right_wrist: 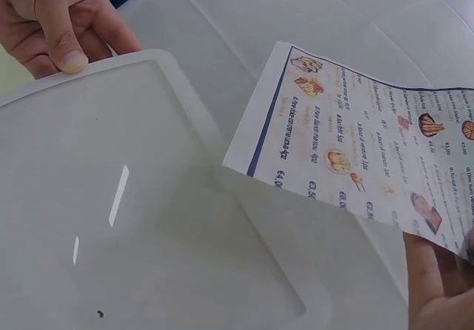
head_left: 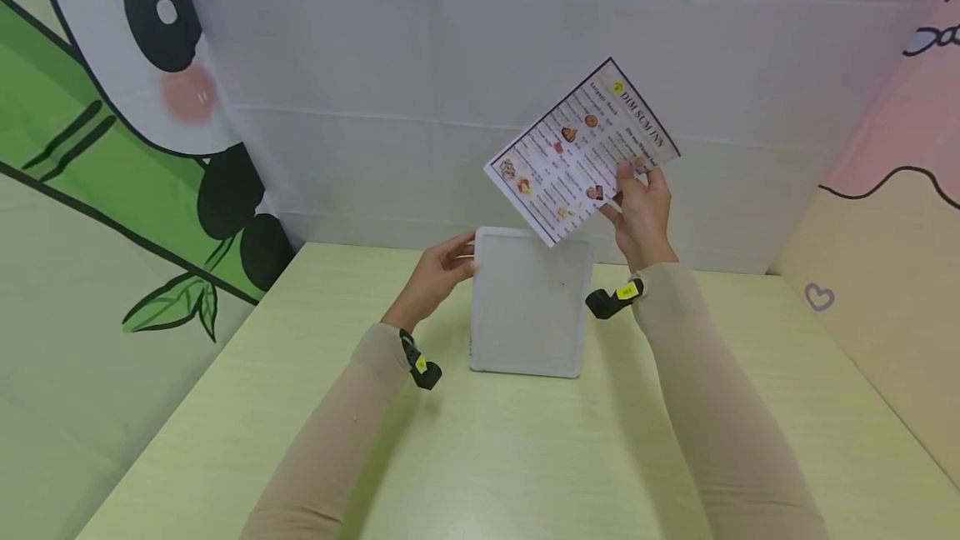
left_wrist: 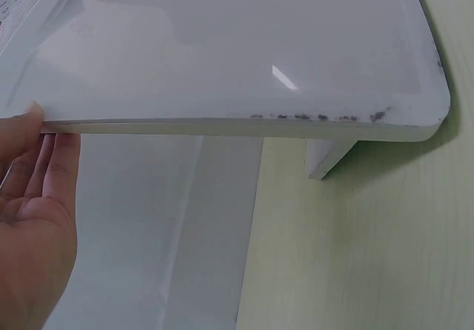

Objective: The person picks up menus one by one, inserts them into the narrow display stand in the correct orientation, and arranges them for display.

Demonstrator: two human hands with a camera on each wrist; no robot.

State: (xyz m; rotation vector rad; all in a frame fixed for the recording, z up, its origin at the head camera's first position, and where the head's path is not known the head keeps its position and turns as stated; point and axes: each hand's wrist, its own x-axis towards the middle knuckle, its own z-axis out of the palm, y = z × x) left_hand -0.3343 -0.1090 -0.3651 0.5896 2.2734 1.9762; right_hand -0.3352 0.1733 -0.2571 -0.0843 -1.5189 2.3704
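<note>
A white-framed display stand (head_left: pixel 528 307) with a clear, shiny front stands upright on the table, a rear support leg (left_wrist: pixel 326 156) showing under its edge. My left hand (head_left: pixel 438 273) grips the stand's upper left edge, thumb on the front and fingers behind. In the left wrist view, dark scuffs mark the frame near one corner. My right hand (head_left: pixel 643 211) pinches a printed "DIM SUM INN" menu sheet (head_left: pixel 577 152) by its lower right side, thumb on the printed face. Raised and tilted, the sheet overlaps the stand's top edge in the head view.
The pale wooden table (head_left: pixel 480 457) meets a white cloth backdrop (head_left: pixel 337 107) behind the stand. A panda and bamboo drawing (head_left: pixel 161 15) covers the left side, and a pink and cream panel (head_left: pixel 885 232) stands on the right. Each wrist wears a small black camera (head_left: pixel 615 298).
</note>
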